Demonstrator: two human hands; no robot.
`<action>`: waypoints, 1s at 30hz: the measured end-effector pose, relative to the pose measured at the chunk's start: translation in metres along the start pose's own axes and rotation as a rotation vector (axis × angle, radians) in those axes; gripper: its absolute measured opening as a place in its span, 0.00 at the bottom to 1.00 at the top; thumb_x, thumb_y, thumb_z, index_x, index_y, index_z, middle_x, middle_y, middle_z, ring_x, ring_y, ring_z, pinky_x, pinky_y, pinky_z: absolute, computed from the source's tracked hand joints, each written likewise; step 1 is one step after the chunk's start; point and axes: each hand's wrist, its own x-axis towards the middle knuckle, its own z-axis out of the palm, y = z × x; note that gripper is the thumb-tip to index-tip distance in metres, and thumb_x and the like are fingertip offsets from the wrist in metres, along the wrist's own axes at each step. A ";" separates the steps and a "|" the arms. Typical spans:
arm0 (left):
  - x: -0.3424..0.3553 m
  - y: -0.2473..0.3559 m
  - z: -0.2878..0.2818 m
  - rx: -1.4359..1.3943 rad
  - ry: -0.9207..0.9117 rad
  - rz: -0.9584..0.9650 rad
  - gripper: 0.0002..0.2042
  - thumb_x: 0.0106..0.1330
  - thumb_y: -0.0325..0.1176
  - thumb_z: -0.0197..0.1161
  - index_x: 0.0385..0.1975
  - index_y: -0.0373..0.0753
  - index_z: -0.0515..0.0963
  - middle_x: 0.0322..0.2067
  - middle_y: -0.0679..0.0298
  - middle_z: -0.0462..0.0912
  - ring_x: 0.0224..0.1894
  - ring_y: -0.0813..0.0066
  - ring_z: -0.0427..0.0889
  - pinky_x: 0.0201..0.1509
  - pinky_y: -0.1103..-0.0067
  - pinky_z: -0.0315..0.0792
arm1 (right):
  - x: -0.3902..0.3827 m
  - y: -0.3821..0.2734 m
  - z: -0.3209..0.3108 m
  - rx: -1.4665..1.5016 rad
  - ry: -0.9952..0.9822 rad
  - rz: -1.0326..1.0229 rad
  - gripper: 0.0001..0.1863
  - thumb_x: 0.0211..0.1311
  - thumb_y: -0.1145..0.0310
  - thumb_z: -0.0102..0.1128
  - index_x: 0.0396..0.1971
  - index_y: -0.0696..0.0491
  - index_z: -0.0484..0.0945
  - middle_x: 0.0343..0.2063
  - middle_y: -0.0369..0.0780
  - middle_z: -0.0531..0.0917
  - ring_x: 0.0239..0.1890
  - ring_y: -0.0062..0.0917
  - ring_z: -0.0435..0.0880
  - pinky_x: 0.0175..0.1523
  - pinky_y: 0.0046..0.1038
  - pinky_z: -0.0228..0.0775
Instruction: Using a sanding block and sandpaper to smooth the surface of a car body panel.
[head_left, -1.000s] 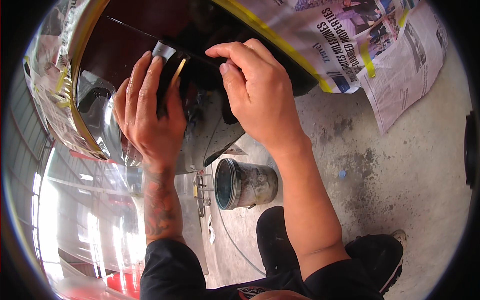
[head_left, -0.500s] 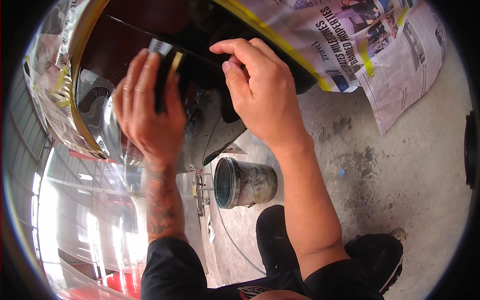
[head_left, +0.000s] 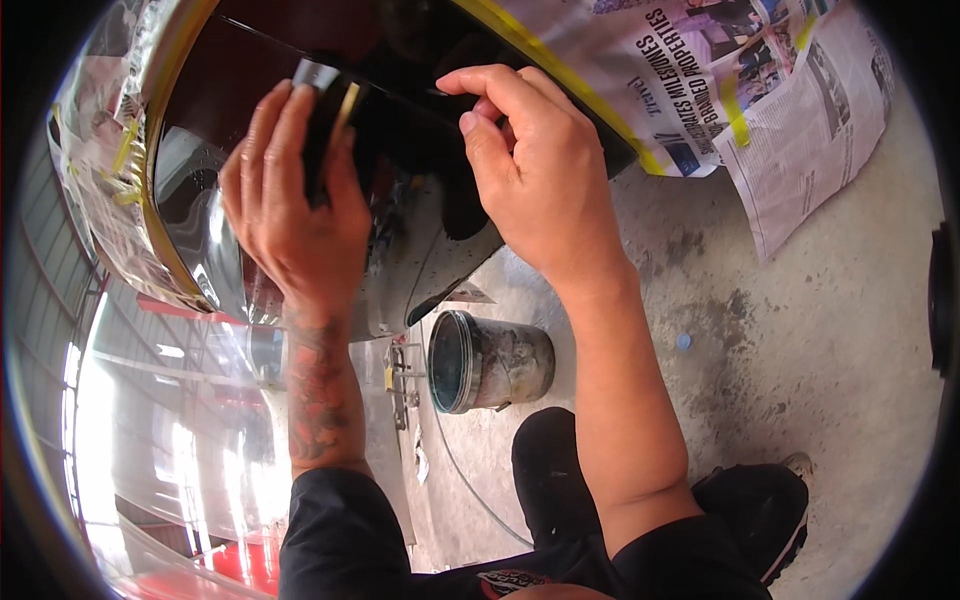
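Both hands reach up to a glossy dark panel, and they are doing different things. Fingers long and thumb set opposite, the left hand appears to grip a dark block that shows a yellow edge by the thumb tip. The block lies against the panel, in the upper left of the view; blur hides exactly how the fingertips meet it. Laying the fingers out flat like that probably spreads pressure evenly along the block.

The right hand is half curled, its forefinger reaching toward the panel and its thumb apart from it, with nothing visible between them. Whether the forefinger touches the surface cannot be told, and the folded fingers are partly hidden; the hand may be there to steady the person or feel the surface.

Yellow tape runs along the panel's edge and joins it to newspaper, presumably to shield whatever lies beyond. More wrapping covers the far left side, likely for the same reason. Droplets dot the panel's lower part. A grimy bucket sits on the concrete floor, near the person's knee, perhaps to stay within easy reach; its contents are unclear. A thin hose curves beside it.
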 end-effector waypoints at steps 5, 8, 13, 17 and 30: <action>-0.006 0.001 0.004 -0.004 -0.034 0.001 0.20 0.63 0.29 0.71 0.56 0.41 0.83 0.57 0.62 0.85 0.54 0.61 0.83 0.60 0.68 0.72 | -0.002 0.004 -0.002 -0.021 0.008 -0.022 0.11 0.65 0.76 0.61 0.45 0.49 0.83 0.35 0.40 0.83 0.36 0.40 0.85 0.42 0.38 0.79; -0.003 0.004 0.004 0.006 0.000 -0.011 0.20 0.64 0.30 0.72 0.56 0.42 0.83 0.56 0.63 0.85 0.54 0.61 0.83 0.60 0.68 0.72 | -0.001 0.001 -0.001 0.004 0.005 -0.002 0.11 0.65 0.76 0.61 0.44 0.49 0.83 0.35 0.40 0.83 0.36 0.40 0.85 0.42 0.38 0.79; -0.003 0.000 0.004 0.004 -0.028 0.011 0.19 0.64 0.30 0.71 0.56 0.41 0.83 0.56 0.63 0.86 0.54 0.61 0.83 0.60 0.68 0.72 | -0.002 0.003 -0.003 -0.030 -0.003 0.005 0.11 0.65 0.76 0.61 0.45 0.48 0.83 0.35 0.40 0.83 0.36 0.39 0.85 0.42 0.38 0.79; -0.005 0.008 0.004 -0.007 -0.015 -0.003 0.19 0.64 0.30 0.72 0.56 0.42 0.83 0.56 0.63 0.85 0.54 0.61 0.83 0.59 0.69 0.72 | -0.003 0.002 -0.001 0.001 -0.001 0.016 0.11 0.65 0.77 0.60 0.45 0.48 0.83 0.35 0.40 0.83 0.36 0.39 0.85 0.42 0.38 0.79; -0.005 0.001 0.007 -0.001 0.051 -0.004 0.19 0.64 0.29 0.71 0.55 0.39 0.83 0.55 0.60 0.86 0.56 0.61 0.84 0.61 0.68 0.71 | -0.006 0.007 0.004 0.036 0.009 0.011 0.14 0.64 0.80 0.60 0.48 0.53 0.84 0.31 0.37 0.78 0.29 0.21 0.77 0.38 0.24 0.73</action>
